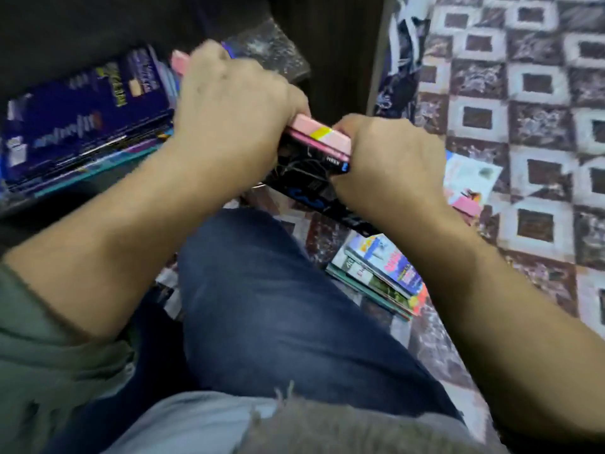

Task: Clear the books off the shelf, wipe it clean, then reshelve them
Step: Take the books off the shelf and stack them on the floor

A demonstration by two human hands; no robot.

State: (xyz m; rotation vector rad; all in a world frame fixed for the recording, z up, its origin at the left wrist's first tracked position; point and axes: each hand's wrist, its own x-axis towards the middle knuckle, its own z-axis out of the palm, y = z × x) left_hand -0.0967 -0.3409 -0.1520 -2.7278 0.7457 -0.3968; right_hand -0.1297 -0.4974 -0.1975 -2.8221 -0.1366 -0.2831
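Patterned floor [523, 132] fills the right of the frame. The shelf [271, 50] sits upper left, with blue books [88, 126] lying in it. At centre, before the shelf, the left hand [235, 103] and right hand [386, 158] grip a pink book [322, 136] atop a black book [304, 178] — fingers curled round both. A stack [383, 276] lies on the floor below.

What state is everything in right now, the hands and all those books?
left hand, grips the held books from above.
right hand, grips their near corner.
held books, pink on black, clamped between both hands.
shelf books, stacked together, untouched.
floor stack, piled on the patterned floor, untouched.
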